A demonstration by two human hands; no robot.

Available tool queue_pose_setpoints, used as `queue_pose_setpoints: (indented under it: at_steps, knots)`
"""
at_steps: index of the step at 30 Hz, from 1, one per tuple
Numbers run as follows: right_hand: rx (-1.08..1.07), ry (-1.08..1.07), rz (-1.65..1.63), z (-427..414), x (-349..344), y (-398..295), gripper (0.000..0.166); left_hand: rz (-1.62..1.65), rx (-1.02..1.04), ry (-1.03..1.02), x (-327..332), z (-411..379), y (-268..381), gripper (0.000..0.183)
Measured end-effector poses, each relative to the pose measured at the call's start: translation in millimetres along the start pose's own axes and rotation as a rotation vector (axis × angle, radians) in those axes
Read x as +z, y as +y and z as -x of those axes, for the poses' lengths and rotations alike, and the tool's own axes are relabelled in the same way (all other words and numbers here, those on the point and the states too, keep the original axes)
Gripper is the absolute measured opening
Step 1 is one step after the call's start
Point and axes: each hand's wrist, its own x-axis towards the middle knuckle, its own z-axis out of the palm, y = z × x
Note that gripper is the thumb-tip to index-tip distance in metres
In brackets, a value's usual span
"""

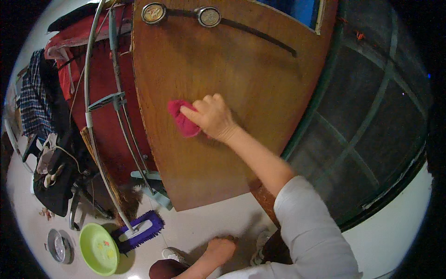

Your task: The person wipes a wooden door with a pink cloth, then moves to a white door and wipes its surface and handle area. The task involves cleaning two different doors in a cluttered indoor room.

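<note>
My right hand presses a folded pink cloth against the face of a brown wooden door, around its middle. The cloth shows to the left of the fingers, under the thumb. Above the hand, two round metal door fittings sit near the top of the door, with a dark strip running off to the right. Low in the view, my left hand is held over the floor near my knee, away from the door; its fingers are curled and partly hidden, and no object shows in it.
A purple mop stands left of the door beside a squeegee-like tool with long metal poles. A green plastic basin and a metal pan rest on the floor. Clothes drape a chair at left. A dark mesh screen door is at right.
</note>
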Motion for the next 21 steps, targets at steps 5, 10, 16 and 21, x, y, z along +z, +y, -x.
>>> queue_pose_setpoints:
  at_steps: [5, 10, 16, 21]
  knots:
    - [0.314, -0.077, 0.272, 15.0, -45.3, 80.4, 0.036, -0.075, 0.001, -0.154, -13.2, -2.5, -3.8, 0.019]
    - [0.571, 0.224, 0.218, 33.3, -44.4, 107.7, 0.057, -0.028, 0.012, 0.021, -2.7, 6.3, 1.3, 0.014]
    - [0.514, 0.155, 0.005, 70.1, 10.7, -5.0, 0.048, 0.059, 0.065, 0.087, -12.4, 16.6, 10.7, 0.027]
    - [0.418, 0.018, -0.068, 126.6, 40.1, -61.0, 0.043, 0.105, 0.122, 0.085, -10.4, 21.3, 16.5, 0.021]
